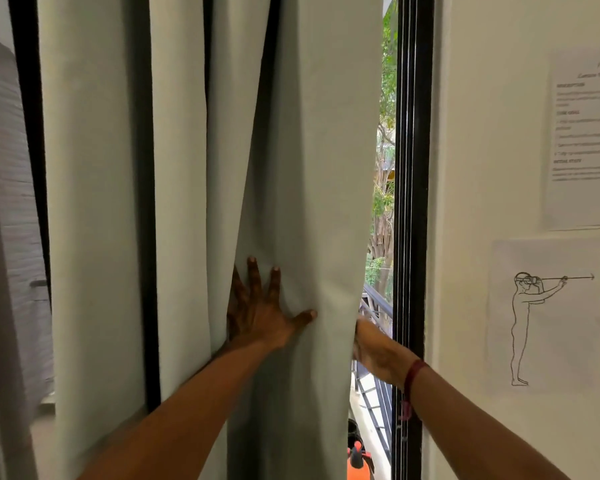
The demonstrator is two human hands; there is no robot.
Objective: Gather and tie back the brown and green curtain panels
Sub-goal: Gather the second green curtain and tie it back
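A pale green curtain panel (312,150) hangs in long folds across the window. My left hand (260,313) lies flat on its front with fingers spread, pressing into a fold. My right hand (374,351) is at the panel's right edge; its fingers reach behind the cloth and are hidden, so it grips that edge. A brownish-grey panel (4,237) hangs at the far left. No tie-back is visible.
The black window frame (411,202) stands right of the curtain, with trees and a balcony railing (378,303) seen through the gap. The white wall on the right carries a printed sheet (586,133) and a line drawing (541,317). An orange object (357,462) sits low outside.
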